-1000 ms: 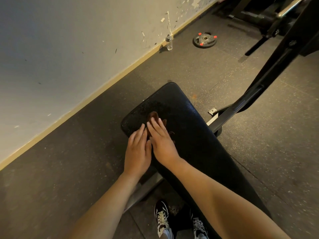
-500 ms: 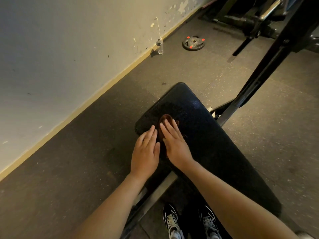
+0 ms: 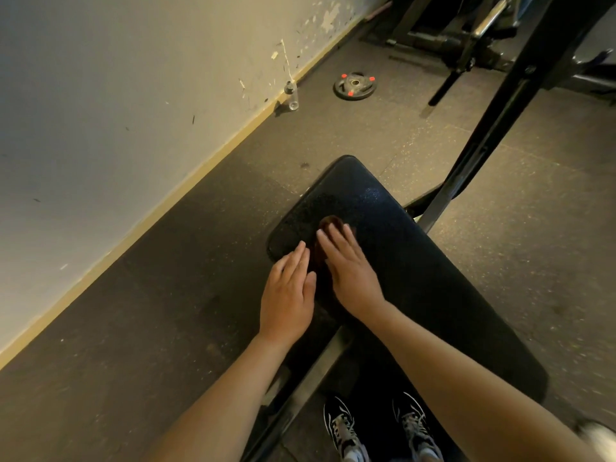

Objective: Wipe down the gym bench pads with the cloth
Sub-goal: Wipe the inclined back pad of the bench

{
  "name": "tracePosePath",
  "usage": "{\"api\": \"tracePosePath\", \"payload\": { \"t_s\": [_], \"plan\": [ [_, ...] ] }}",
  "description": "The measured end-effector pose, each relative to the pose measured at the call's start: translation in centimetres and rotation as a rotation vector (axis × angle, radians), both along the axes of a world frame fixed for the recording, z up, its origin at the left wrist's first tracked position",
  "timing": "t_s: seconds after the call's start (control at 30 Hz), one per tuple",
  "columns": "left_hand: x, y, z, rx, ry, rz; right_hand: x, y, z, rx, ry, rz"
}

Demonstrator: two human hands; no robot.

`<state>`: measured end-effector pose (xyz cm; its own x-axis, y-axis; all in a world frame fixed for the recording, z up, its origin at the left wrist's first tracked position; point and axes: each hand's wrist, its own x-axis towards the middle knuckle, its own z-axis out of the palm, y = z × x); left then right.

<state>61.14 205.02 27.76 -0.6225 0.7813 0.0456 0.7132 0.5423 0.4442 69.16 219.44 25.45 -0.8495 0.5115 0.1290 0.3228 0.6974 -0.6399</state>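
From the head camera, looking down: a black bench pad runs from the lower right up toward the wall, its rounded end nearest the wall. The cloth, small, dark and brownish, lies on the pad near that rounded end. Most of it is hidden under the right hand. That hand lies flat on the cloth with fingers straight and close together, pressing down, not gripping. The left hand lies flat just beside it at the pad's near edge, fingers also straight and holding nothing. In this dim light it is hard to say whether its fingertips touch the cloth or only the pad.

The cloth looks thin, soft and light, so it will likely bunch or slip out from under a flat palm on the pad's slick, pebbled cover. Firm downward pressure across its middle, or a pinch of one edge, should keep it moving with the hand. The pad looks stiff and steady, so it needs no bracing.

Farther off, a clear bottle stands against the wall, and a weight plate lies on the floor.
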Motion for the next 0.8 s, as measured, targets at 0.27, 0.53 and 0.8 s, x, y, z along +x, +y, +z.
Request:
{"api": "tracePosePath", "payload": {
  "t_s": [0.27,0.53,0.8],
  "plan": [
    [0.3,0.1,-0.4,0.078,-0.055,0.012,-0.7,-2.2,0.1,-0.132,0.040,-0.175],
    [-0.3,-0.4,-1.2,0.052,0.037,-0.047,-1.8,2.7,0.2,-0.155,0.031,-0.241],
    [0.6,1.2,-0.7,0.088,0.047,0.084,-1.2,-2.2,0.3,-0.146,0.090,0.026]
  ]
}}
